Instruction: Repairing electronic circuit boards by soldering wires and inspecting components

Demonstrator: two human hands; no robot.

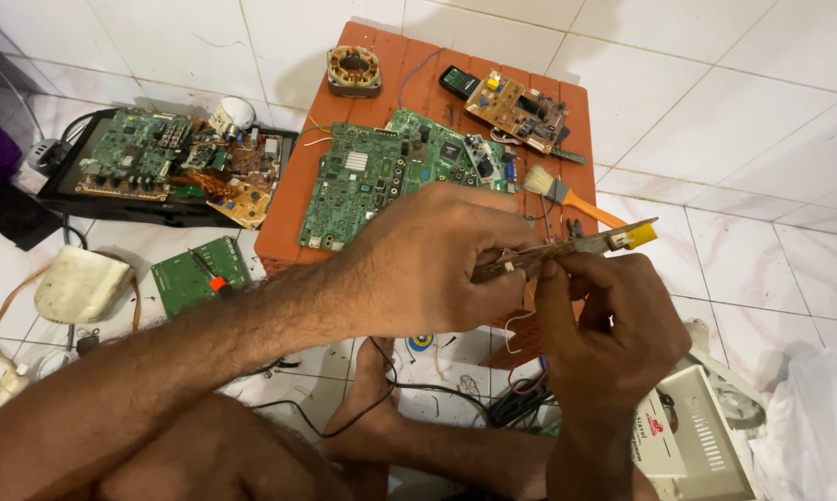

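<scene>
Fingers of both hands pinch a narrow board (567, 246) at frame centre: left hand (437, 264) covers its near end, right hand (613, 325) grips from below. Its yellow tip pokes right; the parts on it are too small to read. Behind, a green board (372, 176) lies on the orange tabletop (288, 204)
</scene>
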